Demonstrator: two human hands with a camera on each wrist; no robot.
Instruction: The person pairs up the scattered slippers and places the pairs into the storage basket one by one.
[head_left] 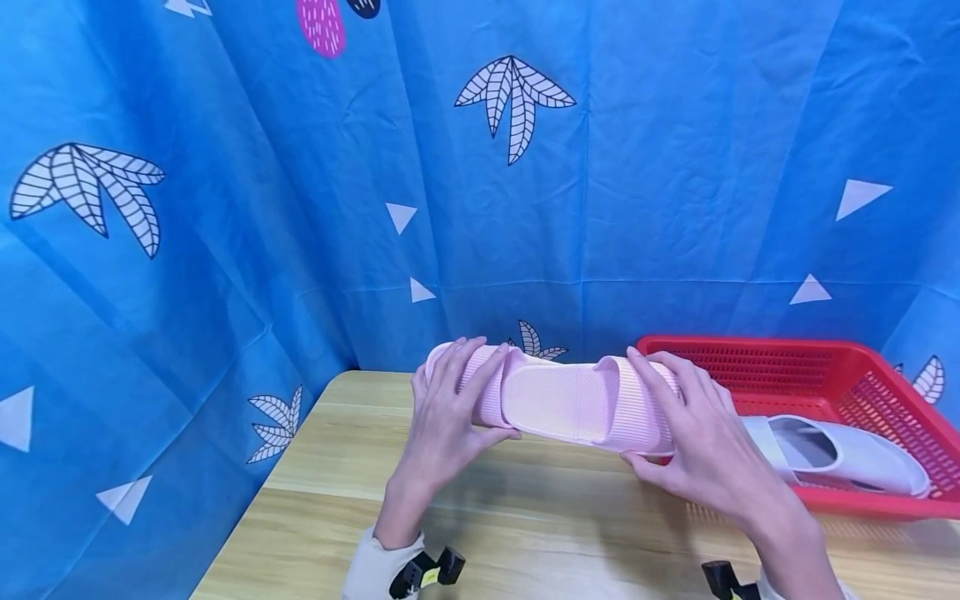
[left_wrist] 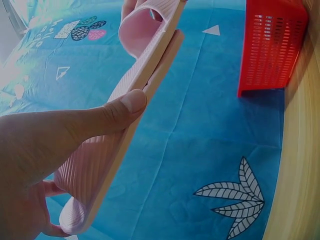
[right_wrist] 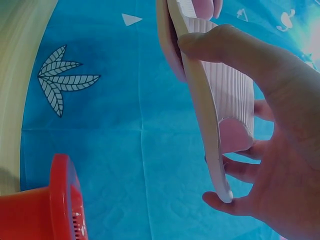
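Note:
Two pink ribbed slippers (head_left: 558,404) are pressed together and held level above the wooden table (head_left: 525,517). My left hand (head_left: 468,400) grips their left end, fingers over the top and thumb underneath. My right hand (head_left: 656,417) grips the right end the same way. The left wrist view shows my thumb (left_wrist: 107,117) pressing the edge of the pink slippers (left_wrist: 145,85). In the right wrist view, my right hand (right_wrist: 280,130) curls round the end of the pink slippers (right_wrist: 227,95), thumb on the ribbed strap.
A red plastic basket (head_left: 750,343) stands on the table at the right, holding a white slipper (head_left: 840,454). The basket (left_wrist: 270,45) also shows in the left wrist view. Blue patterned cloth (head_left: 300,208) hangs behind and to the left of the table.

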